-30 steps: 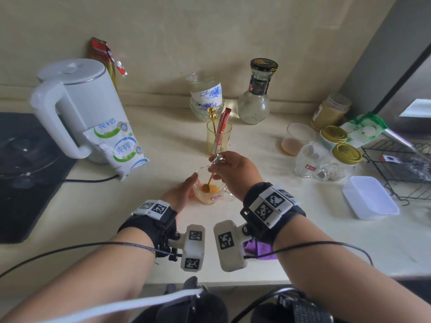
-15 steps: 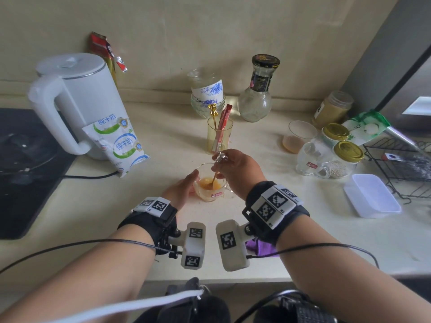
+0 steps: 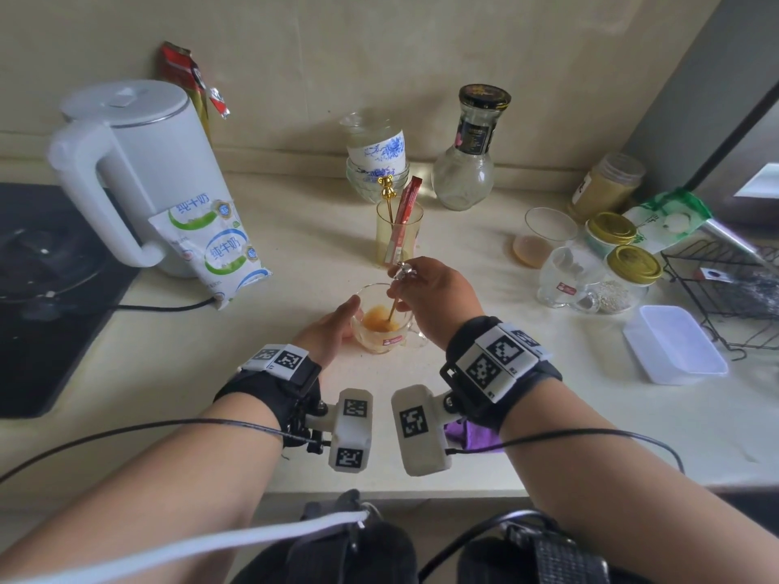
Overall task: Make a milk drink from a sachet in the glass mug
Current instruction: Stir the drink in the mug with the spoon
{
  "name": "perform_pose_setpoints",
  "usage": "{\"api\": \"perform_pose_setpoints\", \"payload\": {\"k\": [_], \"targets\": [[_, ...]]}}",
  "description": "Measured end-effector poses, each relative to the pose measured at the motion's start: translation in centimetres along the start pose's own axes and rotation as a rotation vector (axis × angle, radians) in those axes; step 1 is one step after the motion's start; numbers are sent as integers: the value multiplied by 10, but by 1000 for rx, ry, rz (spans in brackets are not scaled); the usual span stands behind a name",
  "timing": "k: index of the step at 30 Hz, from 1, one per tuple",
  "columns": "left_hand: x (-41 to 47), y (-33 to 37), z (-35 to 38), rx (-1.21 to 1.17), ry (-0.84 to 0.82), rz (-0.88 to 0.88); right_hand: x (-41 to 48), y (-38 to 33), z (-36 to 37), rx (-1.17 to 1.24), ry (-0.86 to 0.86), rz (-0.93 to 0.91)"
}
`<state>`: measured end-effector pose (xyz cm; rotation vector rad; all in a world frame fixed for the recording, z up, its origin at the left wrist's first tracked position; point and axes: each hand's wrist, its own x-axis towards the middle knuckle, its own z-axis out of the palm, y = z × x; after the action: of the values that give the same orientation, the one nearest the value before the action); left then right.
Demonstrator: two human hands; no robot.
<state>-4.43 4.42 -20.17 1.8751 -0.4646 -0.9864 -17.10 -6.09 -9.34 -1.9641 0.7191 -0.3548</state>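
Left hand (image 3: 333,330): fingers curled round mug (image 3: 381,337) on tabletop (image 3: 303,246).
Right hand (image 3: 438,297): arched above, fingers pinching spoon (image 3: 393,309) dipped in mug.

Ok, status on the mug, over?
Left hand holds the mug. Right hand pinches the spoon, tip in the orange drink. Yellow cup stands just behind, not in the way.

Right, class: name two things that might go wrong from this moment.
The right hand, holding the spoon in the glass mug, sits in front of the tall yellow glass; a wide stroke might topple it. The left hand holds the mug only at its side; brisk stirring could slop the drink.
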Motion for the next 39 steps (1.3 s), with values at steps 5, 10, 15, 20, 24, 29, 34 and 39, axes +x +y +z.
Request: {"api": "perform_pose_setpoints", "payload": {"k": [5,10,15,20,24,29,34,39], "targets": [[2,4,-1,-5,1,17,0,-1,-1,3,83,-31],[4,5,-1,-4,6,21,-2,-3,-2,33,38,-31],[4,2,-1,-4,14,12,0,-3,-5,-21,38,-9],[2,6,-2,10,17,0,-2,-3,-3,-13,52,-37],[4,4,-3,6,35,-14,-2,-4,-3,5,29,-8],[3,-2,-4,-2,52,1,-2,-4,-2,-5,21,-6],[2,-1,-5,-17,-4,0,-3,-5,-2,-4,50,-8],[0,0,-5,4,3,-21,-5,-5,-1,24,20,5]]}}
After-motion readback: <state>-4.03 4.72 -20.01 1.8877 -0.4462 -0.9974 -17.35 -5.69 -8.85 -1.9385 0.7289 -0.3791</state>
